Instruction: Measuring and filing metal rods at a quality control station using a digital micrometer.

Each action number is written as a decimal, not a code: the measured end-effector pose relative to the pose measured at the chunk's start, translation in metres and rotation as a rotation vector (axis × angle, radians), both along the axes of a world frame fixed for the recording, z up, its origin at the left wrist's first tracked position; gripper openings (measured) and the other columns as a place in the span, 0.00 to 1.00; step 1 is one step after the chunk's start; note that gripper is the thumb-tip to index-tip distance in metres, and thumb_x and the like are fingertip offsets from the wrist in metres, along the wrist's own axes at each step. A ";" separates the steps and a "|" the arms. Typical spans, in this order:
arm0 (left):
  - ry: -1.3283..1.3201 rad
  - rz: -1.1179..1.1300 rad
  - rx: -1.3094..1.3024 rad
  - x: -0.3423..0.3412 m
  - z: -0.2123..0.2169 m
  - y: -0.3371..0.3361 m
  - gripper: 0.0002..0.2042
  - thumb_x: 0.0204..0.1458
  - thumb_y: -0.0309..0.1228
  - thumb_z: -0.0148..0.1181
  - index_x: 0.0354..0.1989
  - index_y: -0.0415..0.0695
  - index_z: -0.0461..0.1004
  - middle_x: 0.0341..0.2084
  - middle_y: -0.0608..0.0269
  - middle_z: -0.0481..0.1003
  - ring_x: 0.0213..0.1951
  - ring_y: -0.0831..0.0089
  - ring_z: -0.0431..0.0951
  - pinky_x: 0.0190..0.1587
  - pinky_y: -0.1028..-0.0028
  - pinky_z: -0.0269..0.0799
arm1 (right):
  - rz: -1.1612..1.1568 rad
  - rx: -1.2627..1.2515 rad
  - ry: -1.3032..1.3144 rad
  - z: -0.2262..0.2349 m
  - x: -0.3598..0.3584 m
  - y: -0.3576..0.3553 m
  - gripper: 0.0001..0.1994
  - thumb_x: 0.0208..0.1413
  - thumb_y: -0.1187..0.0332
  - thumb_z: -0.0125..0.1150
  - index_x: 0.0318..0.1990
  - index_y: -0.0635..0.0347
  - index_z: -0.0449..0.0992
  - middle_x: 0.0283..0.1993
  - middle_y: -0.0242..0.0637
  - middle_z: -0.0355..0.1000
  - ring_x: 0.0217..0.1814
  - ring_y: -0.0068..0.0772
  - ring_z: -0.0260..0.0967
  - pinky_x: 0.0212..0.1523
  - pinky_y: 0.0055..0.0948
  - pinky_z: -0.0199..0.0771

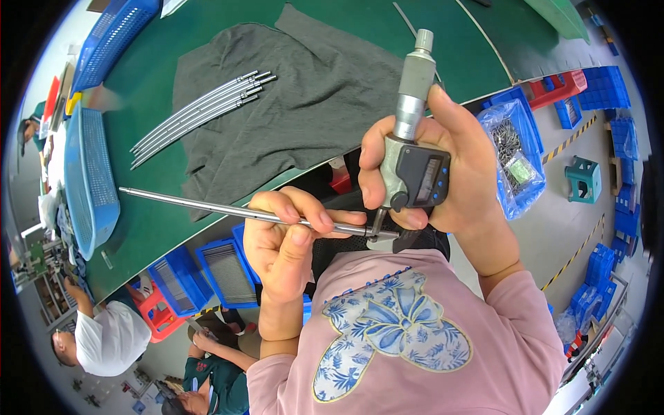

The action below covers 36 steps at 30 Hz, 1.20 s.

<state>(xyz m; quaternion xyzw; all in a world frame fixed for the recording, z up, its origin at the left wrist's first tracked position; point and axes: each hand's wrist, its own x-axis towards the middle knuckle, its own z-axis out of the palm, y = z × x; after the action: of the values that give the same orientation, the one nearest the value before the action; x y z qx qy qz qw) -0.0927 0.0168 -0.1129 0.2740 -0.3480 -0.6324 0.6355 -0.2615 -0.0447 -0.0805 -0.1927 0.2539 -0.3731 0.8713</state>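
Observation:
My left hand (287, 242) pinches a long thin metal rod (207, 205) that runs from the left toward the middle. My right hand (443, 173) grips a grey digital micrometer (413, 149) with a dark display, its thimble pointing up. The rod's right end sits in the micrometer's jaw (379, 232) just below my right fingers. Several more metal rods (200, 111) lie side by side on a dark grey cloth (311, 97) spread over the green table (152, 228).
Blue baskets (86, 180) stand along the table's left side. Blue bins (221, 273) sit below the table edge, another with a plastic bag of small parts (515, 155) at right. Two other people (111, 339) are on the floor lower left. Blue crates (609, 86) stack at right.

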 end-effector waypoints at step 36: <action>-0.004 0.007 0.002 0.004 0.000 0.002 0.08 0.49 0.24 0.49 0.32 0.41 0.56 0.25 0.56 0.64 0.28 0.55 0.75 0.33 0.59 0.75 | -0.021 -0.029 -0.052 -0.004 0.001 0.005 0.32 0.54 0.46 0.27 0.32 0.71 0.69 0.23 0.47 0.69 0.10 0.25 0.58 0.10 0.18 0.58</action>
<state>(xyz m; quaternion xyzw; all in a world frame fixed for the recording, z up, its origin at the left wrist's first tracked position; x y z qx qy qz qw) -0.0889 0.0191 -0.1126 0.2772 -0.3477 -0.6299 0.6368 -0.2602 -0.0401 -0.0848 -0.1927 0.2277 -0.3906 0.8709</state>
